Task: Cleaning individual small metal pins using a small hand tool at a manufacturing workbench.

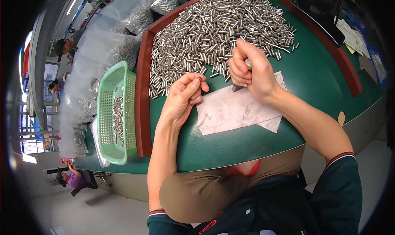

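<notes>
My left hand [183, 97] is closed in a pinch, with the end of a small metal pin [199, 78] showing between thumb and forefinger. To its right, my right hand [255, 72] is wrapped round a hand tool whose dark, tapered tip [237, 87] sticks out below the fist. Most of that tool is hidden by the fingers, so its exact kind does not show. Under the right hand lies a smudged, whitish cloth or paper sheet [222, 113]. Beyond both hands spreads a large heap of short, shiny metal pins [218, 25] on the green tabletop [185, 148].
A red-brown raised border [144, 99] frames the heap. Left of it stands a light-green plastic basket [131, 128] with some pins inside. Clear bags of pins [123, 50] line the far left. A small black fan [321, 0] and papers [353, 35] sit at far right. Other people are in the background.
</notes>
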A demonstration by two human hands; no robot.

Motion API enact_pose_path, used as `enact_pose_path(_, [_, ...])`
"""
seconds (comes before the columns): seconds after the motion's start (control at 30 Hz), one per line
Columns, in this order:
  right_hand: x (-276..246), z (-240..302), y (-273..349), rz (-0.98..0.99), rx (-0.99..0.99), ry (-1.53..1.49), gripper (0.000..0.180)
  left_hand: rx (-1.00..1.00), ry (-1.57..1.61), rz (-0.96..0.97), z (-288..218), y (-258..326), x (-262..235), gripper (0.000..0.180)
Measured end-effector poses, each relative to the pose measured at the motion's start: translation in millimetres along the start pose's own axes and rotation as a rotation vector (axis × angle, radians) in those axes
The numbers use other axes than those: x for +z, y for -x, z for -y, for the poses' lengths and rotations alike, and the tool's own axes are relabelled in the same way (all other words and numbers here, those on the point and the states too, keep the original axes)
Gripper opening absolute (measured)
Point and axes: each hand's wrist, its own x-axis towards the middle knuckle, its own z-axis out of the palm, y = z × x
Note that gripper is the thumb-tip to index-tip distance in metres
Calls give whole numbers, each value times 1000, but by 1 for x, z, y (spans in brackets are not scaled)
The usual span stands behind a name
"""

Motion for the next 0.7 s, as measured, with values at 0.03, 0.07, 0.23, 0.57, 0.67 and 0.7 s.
enact_pose_path(0.03, [0, 0, 0, -3, 0, 2, 44, -1, -11, 9, 0, 0, -1, 13])
enact_pose_path(0.07, [0, 0, 0, -3, 0, 2, 44, -2, -22, 18, 0, -1, -1, 16])
enact_pose_path(0.23, [0, 0, 0, -14, 3, 3, 44, 8, 205, -50, -7, -1, 4, 32])
enact_pose_path(0.57, [0, -2, -1, -16, 4, 4, 44, 439, -1378, -273, 9, -17, 34, 14])
enact_pose_path(0.67, [-1, 0, 0, -9, 0, 10, 43, 417, -1351, -272, 6, -14, 34, 14])
enact_pose_path(0.7, [1, 0, 0, -12, 1, 6, 44, 442, -1324, -283, 6, -13, 30, 13])
